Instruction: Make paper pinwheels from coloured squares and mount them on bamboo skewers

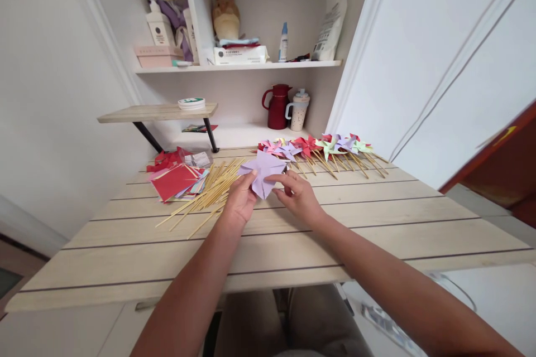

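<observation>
A lilac paper pinwheel (pixel 263 168), star-shaped with cut slits, is held up above the middle of the table. My left hand (pixel 243 196) grips its lower left side, the thumb lying on the front of the paper. At its lower right, my right hand (pixel 296 194) has the index finger on the paper and the thumb close below. I cannot make out whether the right fingers pinch a flap. Just left of my left hand lies a loose pile of thin wooden sticks (pixel 213 189).
Finished paper pinwheels on sticks (pixel 307 146) lie along the back right of the table (pixel 377 223). Coloured paper sheets (pixel 176 181) are stacked at the left, near a small raised stand (pixel 159 113). A red jug (pixel 278 107) and a cup (pixel 298 111) stand behind.
</observation>
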Available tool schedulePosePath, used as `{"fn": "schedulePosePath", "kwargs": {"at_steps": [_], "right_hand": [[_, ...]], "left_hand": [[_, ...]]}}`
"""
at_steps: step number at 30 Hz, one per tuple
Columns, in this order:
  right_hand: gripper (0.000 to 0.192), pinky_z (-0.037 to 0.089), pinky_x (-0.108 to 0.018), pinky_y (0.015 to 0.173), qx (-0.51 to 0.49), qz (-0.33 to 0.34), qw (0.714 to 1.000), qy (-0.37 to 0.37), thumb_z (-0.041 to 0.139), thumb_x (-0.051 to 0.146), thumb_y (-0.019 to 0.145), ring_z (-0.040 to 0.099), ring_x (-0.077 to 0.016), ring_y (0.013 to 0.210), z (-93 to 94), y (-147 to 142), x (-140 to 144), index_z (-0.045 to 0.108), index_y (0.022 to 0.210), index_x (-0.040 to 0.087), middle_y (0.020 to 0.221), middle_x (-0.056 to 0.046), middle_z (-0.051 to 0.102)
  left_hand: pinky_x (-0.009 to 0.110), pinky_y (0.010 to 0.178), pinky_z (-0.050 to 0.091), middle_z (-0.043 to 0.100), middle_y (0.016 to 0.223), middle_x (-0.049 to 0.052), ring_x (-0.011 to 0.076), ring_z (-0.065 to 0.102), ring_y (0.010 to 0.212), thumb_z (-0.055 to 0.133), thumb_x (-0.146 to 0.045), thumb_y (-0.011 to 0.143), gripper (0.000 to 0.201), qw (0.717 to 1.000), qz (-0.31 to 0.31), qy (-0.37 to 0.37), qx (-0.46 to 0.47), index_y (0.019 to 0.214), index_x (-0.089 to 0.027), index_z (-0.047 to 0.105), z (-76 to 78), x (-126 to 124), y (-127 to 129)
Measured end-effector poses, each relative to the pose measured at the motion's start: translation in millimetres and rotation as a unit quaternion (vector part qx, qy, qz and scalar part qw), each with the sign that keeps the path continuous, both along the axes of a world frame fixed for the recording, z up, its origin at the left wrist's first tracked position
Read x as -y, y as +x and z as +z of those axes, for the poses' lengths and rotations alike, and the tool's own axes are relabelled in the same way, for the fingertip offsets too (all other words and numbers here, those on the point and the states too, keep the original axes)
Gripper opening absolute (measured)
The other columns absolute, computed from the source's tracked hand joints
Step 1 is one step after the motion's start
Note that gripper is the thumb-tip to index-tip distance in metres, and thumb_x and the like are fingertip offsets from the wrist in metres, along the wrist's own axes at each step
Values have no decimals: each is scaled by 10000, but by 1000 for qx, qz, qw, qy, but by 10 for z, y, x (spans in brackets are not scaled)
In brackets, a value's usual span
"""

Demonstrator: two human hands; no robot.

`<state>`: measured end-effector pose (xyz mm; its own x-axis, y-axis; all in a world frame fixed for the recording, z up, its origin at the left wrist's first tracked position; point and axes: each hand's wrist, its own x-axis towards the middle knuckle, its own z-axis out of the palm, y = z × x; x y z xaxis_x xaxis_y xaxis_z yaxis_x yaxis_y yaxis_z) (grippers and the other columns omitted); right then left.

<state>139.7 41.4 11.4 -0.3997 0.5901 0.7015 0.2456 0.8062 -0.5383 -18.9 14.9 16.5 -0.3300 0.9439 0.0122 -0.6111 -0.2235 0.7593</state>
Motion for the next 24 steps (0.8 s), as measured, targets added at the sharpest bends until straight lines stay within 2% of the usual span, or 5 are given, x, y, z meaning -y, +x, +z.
{"fn": "schedulePosePath", "kwargs": {"at_steps": [7, 13, 19, 24], "right_hand": [[120, 420, -312, 613, -50, -2, 999, -15, 679, 317, 893, 483, -178, 642, 13, 20, -25, 782, 911, 257, 698, -17, 547], [217, 407, -324, 622, -86, -12, 994, -61, 716, 431, 870, 500, -190, 656, 44, 4, -30, 762, 769, 245, 652, -19, 574], [253, 398, -327, 632, -106, -11, 990, -92, 720, 462, 851, 491, -189, 662, 35, -13, -66, 738, 739, 236, 649, -14, 571], [263, 362, -315, 608, -115, -16, 986, -119, 721, 452, 839, 451, -171, 632, 43, -13, -69, 701, 703, 227, 624, 7, 496]], "left_hand": [[270, 727, 529, 762, 818, 51, 162, 686, 751, 917, -289, 569, 313, 1000, -22, 6, -16, 779, -144, 738, -13, 18, 39], [246, 733, 498, 747, 810, 45, 134, 670, 751, 901, -312, 587, 282, 998, -26, 12, -52, 756, -153, 741, -41, 20, 63], [240, 701, 476, 709, 726, 14, 116, 633, 695, 892, -325, 596, 257, 997, -13, 9, -80, 699, -165, 719, -41, 25, 84], [252, 724, 482, 710, 737, 18, 125, 634, 714, 888, -332, 606, 252, 995, -10, 9, -95, 710, -169, 725, -29, 31, 98]]}}
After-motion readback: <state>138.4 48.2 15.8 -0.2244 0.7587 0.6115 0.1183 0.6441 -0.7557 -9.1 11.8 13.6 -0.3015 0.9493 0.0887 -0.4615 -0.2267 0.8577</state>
